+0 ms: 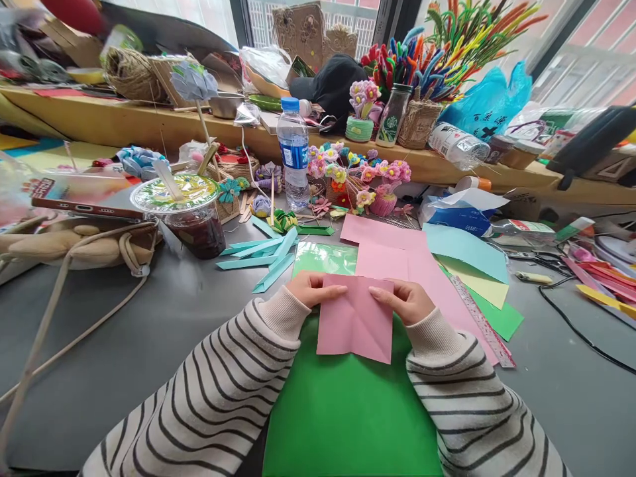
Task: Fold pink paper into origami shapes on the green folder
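A pink paper square [354,324] with crease lines is held up by its two upper corners. My left hand [314,289] pinches its upper left corner, thumb on the front. The upper right corner is pinched by my right hand [403,299], also thumb in front. Beneath the square lies a green sheet [348,417]. Larger pink paper [432,281] spreads behind and to the right, with a patterned ruler [481,321] along its right edge. Folded light-blue paper strips [268,254] lie in a pile beyond my left hand.
A lidded drink cup [191,222] and a phone [89,202] stand at the left. A water bottle [294,156] is upright behind the strips, beside crocheted flowers [365,175]. Scissors [539,260] and a black cable [576,328] lie at the right.
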Motion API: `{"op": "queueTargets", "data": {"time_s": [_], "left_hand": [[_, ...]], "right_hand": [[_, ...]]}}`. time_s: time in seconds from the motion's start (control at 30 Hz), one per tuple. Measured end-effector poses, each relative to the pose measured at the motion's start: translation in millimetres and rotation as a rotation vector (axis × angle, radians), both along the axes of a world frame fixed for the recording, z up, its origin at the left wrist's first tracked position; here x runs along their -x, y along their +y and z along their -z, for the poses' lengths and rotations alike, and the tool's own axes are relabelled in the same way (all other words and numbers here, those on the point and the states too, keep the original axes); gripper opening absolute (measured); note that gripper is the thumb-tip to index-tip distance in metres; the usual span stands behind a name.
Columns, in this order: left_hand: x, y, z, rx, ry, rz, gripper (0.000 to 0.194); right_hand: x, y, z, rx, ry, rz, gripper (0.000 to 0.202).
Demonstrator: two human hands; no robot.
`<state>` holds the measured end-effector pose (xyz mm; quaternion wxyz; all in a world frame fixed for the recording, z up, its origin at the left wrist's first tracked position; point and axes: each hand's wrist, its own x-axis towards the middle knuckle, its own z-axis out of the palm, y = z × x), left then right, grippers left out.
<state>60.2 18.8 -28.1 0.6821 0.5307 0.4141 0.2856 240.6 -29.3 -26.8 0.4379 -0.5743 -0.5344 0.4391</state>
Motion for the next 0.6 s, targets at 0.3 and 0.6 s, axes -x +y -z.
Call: {"op": "queueTargets", "data": {"time_s": [0.3,0.6], "left_hand": [[-6,-1,-1.6,0.019,-0.018,-0.076,0.024],[-10,-6,-2.9,0.137,-0.115,-0.005,0.047]], "right_hand": [[10,0,1.6,-0.013,0.102,-0.012,0.037],[17,-3,4.1,0.036,0.01,0.021,0.026]]}}
